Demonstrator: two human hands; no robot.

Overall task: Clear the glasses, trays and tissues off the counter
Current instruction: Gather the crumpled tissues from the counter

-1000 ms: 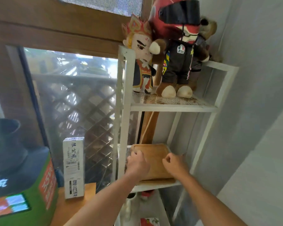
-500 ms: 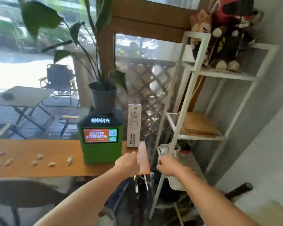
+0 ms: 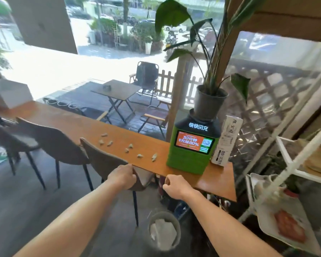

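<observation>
both hands hanging in front of the desk (image 3: pixel 93 127) edge, empty. left hand (image 3: pixel 121 176) curling loosely closed just below the edge, over a chair (image 3: pixel 107 162) back. right hand (image 3: pixel 175 186) curling into a loose fist, holding nothing, near the desk's right end. crumpled tissues (image 3: pixel 128 147) lying scattered on the desk, left of the green charger (image 3: pixel 192 147). plant pot (image 3: pixel 209 102) sitting on top of the charger, white box (image 3: pixel 227 140) standing upright just right of it. wooden trays (image 3: pixel 318 162) sitting on the white shelf (image 3: pixel 293 158) at far right. bin (image 3: pixel 163 230) on the floor below the hands, with white paper in it. no glasses showing on the desk.
</observation>
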